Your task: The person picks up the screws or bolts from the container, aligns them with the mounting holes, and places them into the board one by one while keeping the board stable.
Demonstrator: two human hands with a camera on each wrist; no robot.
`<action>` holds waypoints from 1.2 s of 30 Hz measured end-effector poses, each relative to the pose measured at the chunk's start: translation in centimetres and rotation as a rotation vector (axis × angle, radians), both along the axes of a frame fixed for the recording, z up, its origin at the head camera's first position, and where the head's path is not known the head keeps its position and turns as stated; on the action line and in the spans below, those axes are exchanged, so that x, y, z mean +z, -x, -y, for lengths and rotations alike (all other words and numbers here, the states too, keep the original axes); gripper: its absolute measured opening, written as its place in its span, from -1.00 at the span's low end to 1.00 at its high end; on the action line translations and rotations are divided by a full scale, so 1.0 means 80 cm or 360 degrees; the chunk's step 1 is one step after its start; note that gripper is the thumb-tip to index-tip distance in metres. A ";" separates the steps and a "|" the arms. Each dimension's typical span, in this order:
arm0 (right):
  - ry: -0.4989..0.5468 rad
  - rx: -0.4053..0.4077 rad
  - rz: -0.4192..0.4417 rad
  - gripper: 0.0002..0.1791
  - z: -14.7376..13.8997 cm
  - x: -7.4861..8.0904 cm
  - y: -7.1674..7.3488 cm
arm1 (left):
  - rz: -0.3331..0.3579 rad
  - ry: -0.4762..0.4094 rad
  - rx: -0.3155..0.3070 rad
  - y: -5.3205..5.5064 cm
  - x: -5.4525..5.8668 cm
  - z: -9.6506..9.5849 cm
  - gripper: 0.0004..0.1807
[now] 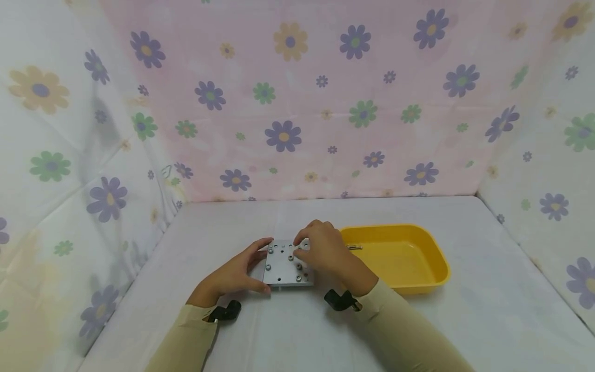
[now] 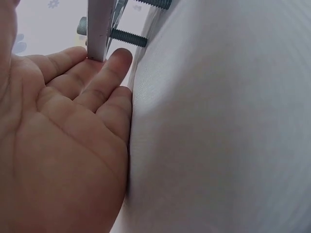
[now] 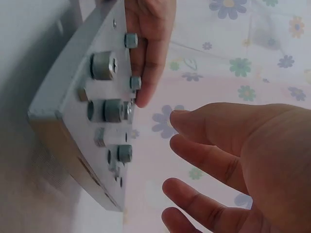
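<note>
Flowered cloth [image 1: 307, 108] backs our white table [image 1: 279, 330], where our left hand [image 1: 237, 274] grips the metal plate [image 1: 282, 269] by its edges — likely steadying it — while our right hand [image 1: 325, 250] hovers by its bolts [image 3: 114, 110], loose-fingered, empty

From the head, the right hand [image 1: 327, 254] hides part of the rectangular silver metal plate [image 1: 283, 270] and the yellow plastic tray's [image 1: 418, 288] left side, where slim shiny metal pieces [image 1: 355, 247] are too small to identify; the bottom edge crops both beige sleeves [image 1: 409, 330]. The left wrist view crops the plate.
</note>
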State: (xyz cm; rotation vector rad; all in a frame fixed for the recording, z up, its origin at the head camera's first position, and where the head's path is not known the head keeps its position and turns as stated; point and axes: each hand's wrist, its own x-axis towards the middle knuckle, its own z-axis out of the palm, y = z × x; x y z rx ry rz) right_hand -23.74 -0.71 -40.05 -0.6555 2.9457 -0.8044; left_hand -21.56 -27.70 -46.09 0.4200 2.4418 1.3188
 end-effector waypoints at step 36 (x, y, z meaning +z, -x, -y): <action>0.0138 0.0166 0.0224 -0.91 -0.098 0.027 0.035 | 0.0019 -0.0147 -0.0038 -0.001 -0.002 -0.001 0.45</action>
